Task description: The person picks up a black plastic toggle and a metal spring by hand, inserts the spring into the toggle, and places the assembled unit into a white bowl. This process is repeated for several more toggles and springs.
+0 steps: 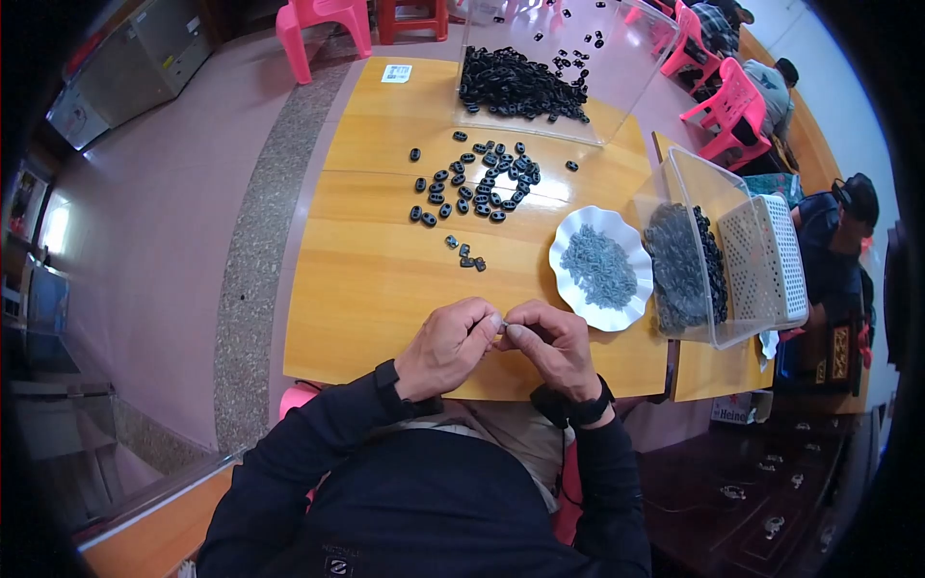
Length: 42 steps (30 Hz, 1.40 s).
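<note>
My left hand (451, 349) and my right hand (553, 349) meet above the near edge of the table, fingers pinched together. Whatever lies between the fingertips is too small and covered to make out. Just beyond them are several small black pieces (466, 256) in a loose group. Farther off, many black oval pieces with two holes (486, 183) lie spread over the wood. A white plate with a wavy rim (565, 220), to the right of my hands, holds a heap of small grey pieces (599, 268).
A clear bin (617, 125) with a black heap stands at the far side. Another clear bin (718, 337) with black pieces is at the right, beside a white perforated basket (782, 260). Pink chairs (734, 111) and other people sit beyond. A small white card (396, 73) lies far left.
</note>
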Tool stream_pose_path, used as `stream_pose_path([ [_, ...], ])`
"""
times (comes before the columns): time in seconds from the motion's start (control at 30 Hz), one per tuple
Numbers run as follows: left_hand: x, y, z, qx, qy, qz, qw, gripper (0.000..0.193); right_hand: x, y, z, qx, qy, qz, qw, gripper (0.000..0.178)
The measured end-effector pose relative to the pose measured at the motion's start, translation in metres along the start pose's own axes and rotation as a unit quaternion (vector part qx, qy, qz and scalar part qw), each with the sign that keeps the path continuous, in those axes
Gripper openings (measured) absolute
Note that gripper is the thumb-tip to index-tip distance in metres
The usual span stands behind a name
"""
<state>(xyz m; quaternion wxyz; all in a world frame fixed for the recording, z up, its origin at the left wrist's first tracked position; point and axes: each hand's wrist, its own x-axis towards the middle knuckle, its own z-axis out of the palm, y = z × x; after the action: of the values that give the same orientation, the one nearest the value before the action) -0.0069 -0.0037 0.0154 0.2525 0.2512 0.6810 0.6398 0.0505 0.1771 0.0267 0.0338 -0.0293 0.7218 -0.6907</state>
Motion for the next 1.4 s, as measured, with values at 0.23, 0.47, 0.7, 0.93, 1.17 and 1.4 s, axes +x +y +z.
stream_pose_path([
  [0.23, 0.000, -0.004, 0.001, -0.069, -0.035, -0.043, 0.996, 0.024, 0.001, -0.012, -0.001, -0.201, -0.012, -0.102, 0.974, 0.009],
  [0.47, 0.001, -0.001, -0.002, -0.178, -0.054, -0.098, 0.978, 0.023, 0.001, -0.011, 0.006, -0.389, 0.028, -0.214, 0.896, 0.017],
  [0.7, 0.002, -0.002, -0.001, -0.173, -0.042, -0.089, 0.980, 0.023, 0.001, -0.009, 0.013, -0.461, 0.066, -0.224, 0.856, 0.013],
  [0.93, 0.001, 0.000, 0.001, 0.079, 0.046, 0.069, 0.993, 0.021, 0.002, -0.008, 0.016, -0.368, 0.085, -0.194, 0.906, 0.007],
  [1.17, 0.002, 0.003, 0.000, 0.055, 0.033, 0.065, 0.996, 0.020, 0.000, -0.006, 0.014, -0.191, 0.070, -0.072, 0.977, 0.005],
  [1.4, 0.003, -0.003, -0.002, -0.005, 0.004, 0.001, 1.000, 0.019, 0.002, -0.007, 0.017, -0.315, 0.098, -0.125, 0.936, 0.004],
])
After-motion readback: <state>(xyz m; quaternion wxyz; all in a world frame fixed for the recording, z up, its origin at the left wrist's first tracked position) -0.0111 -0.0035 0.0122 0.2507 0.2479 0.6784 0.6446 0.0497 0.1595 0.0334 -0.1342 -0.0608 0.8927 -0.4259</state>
